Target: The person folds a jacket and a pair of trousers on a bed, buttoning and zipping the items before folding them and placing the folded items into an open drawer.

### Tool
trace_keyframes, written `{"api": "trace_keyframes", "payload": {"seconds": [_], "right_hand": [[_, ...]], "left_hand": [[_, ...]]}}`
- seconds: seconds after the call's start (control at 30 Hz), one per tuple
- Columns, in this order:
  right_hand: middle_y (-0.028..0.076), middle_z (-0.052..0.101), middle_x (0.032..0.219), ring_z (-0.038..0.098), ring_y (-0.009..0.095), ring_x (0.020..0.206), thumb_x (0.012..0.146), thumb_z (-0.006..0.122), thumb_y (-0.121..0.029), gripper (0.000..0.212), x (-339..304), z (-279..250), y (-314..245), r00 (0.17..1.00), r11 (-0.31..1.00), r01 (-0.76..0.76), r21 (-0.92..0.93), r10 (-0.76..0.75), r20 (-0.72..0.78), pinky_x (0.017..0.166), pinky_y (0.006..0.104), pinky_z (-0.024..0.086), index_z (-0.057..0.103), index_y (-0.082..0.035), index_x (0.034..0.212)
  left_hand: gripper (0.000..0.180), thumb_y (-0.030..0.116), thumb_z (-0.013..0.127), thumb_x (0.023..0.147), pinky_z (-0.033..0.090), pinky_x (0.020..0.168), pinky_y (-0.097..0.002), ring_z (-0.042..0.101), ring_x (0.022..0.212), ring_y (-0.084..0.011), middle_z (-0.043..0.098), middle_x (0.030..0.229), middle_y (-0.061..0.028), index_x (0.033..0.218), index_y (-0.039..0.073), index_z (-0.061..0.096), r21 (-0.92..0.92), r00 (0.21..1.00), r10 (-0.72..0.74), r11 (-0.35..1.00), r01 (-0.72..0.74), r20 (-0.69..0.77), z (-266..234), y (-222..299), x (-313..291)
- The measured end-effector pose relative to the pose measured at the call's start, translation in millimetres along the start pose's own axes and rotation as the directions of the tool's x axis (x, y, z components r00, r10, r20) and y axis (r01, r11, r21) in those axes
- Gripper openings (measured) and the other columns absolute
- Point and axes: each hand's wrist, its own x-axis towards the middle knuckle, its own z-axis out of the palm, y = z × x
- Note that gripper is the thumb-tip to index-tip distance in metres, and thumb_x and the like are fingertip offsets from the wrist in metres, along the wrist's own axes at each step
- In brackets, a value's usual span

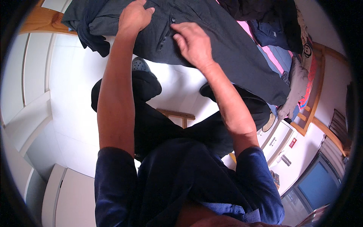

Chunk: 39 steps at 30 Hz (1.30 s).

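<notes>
A dark grey garment (234,49), which looks like a pair of trousers, lies spread out in front of me, one long part running down to the right. My left hand (135,17) rests on the cloth near the upper edge of the view, thumb apart from the fingers. Bent but loose, the fingers of my right hand (194,42) touch the cloth just below a dark round button (173,19). Their thumb stands apart, and nothing shows between them. A short slit, perhaps a pocket opening (162,43), lies left of that hand.
Beyond the garment's right side are piled black clothes (264,15) and pink-striped bedding (272,56), beside a wooden frame (319,90). White cabinets (22,72) line the left. Below the cloth are my legs, a grey clog (140,65) and a wooden stool part (176,114).
</notes>
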Motion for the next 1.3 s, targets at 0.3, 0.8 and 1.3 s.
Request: {"api": "trace_keyframes", "payload": {"seconds": [0.3,0.8,1.3], "right_hand": [[0.010,0.058,0.132,0.057,0.030,0.114,0.085,0.071,-0.019,0.044,-35,16,-14,0.987,0.982,0.043,-0.184,-0.013,0.161,0.097,0.0397,0.051,0.066,-0.013,0.127],[0.014,0.061,0.130,0.058,0.032,0.120,0.086,0.069,-0.025,0.032,-79,-73,1,0.966,0.971,-0.148,-0.186,0.182,0.185,0.103,0.0405,0.047,0.071,-0.008,0.113],[-0.001,0.057,0.074,0.055,0.011,0.061,0.095,0.060,-0.011,0.006,-415,-339,217,-0.179,0.171,-0.530,0.831,0.935,-0.307,0.059,0.0280,0.051,0.063,-0.007,0.092]], "left_hand": [[0.057,0.041,0.071,0.087,0.046,0.100,-0.0397,0.063,0.116,-0.0356,0.066,0.123,-0.0209,0.128,0.003,0.061,0.065,1.000,-0.012,0.998,0.012,0.002,2,-6,-3],[0.066,0.039,0.075,0.082,0.045,0.102,-0.0413,0.059,0.120,-0.0364,0.061,0.129,-0.0231,0.130,-0.001,0.055,0.054,0.995,0.080,0.996,-0.077,-0.054,-7,-41,-68],[0.060,0.034,0.085,0.077,0.047,0.093,-0.0334,0.060,0.104,-0.0222,0.064,0.114,-0.0131,0.116,-0.004,0.060,-0.129,0.953,-0.303,0.946,0.299,-0.009,11,-113,-20]]}}
